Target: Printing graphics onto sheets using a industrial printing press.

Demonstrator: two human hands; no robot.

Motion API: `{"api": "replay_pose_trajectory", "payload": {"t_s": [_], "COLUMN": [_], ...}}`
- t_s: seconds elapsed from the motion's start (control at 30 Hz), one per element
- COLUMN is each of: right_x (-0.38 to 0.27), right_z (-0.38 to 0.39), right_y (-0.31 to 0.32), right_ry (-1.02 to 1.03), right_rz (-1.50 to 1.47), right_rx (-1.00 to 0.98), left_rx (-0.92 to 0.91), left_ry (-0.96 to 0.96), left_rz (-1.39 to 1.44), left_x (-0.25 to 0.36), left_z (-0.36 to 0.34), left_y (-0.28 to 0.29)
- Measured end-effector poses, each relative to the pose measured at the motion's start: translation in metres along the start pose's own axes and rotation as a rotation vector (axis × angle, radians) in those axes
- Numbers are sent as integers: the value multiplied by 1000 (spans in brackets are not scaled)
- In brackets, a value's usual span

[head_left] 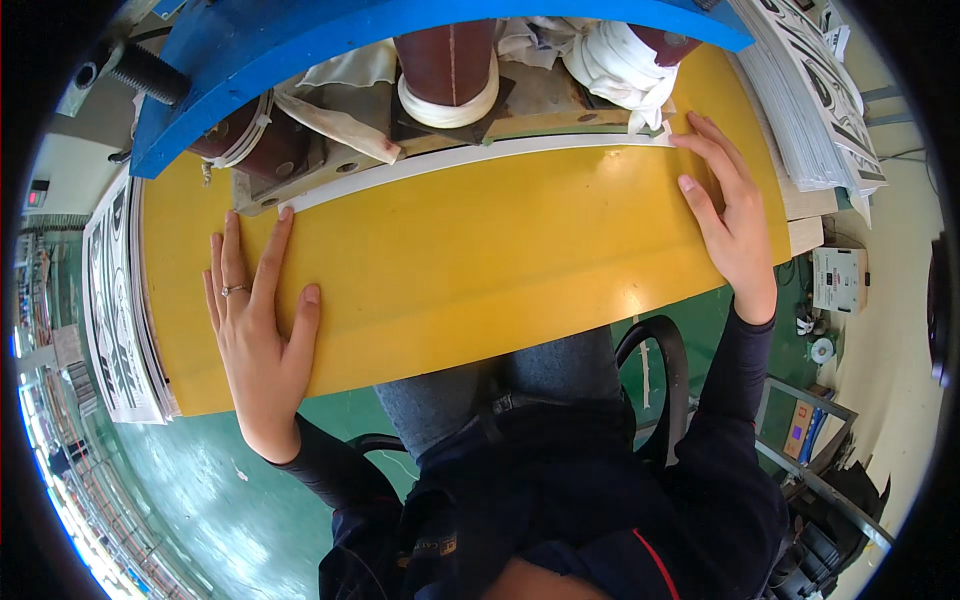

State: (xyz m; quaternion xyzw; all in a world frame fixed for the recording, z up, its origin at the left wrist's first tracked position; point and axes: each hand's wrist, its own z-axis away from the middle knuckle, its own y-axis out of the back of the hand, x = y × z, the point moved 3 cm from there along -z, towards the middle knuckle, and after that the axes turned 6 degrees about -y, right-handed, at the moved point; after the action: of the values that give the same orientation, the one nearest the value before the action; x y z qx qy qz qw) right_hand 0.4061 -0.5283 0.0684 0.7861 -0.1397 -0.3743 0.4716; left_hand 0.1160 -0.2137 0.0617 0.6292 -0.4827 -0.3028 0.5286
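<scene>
A long narrow white strip, maybe the edge of a sheet, runs along the front of the machine's metal base. My left hand lies on the yellow table with its fingers spread, a ring on one of them. Its index fingertip touches the strip's left end. At the other end, my right hand rests with its fingers stretched out and apart, the index fingertip on the strip's right end. Neither hand grips anything. How far the strip reaches under the base is hidden.
Above the far table edge spans a thick blue machine beam. Dark red cylinders wrapped in white cloth stand behind the strip. Printed sheets are stacked at the right and at the left. A black chair arm is beside my lap.
</scene>
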Motion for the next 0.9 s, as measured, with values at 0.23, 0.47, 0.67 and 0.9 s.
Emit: {"api": "replay_pose_trajectory", "payload": {"t_s": [0.23,0.47,0.67,0.9], "right_x": [1,2,4,4], "right_z": [0,0,0,0], "right_y": [0,0,-1,1], "right_ry": [9,8,16,19], "right_rz": [12,-3,8,18], "right_rx": [-9,-9,-11,-7], "left_rx": [-16,1,6,13], "left_ry": [7,10,13,8], "left_rz": [-7,-6,-25,-7], "left_x": [0,0,1,2], "left_z": [0,0,1,-1], "left_y": [-3,-1,-2,-1]}}
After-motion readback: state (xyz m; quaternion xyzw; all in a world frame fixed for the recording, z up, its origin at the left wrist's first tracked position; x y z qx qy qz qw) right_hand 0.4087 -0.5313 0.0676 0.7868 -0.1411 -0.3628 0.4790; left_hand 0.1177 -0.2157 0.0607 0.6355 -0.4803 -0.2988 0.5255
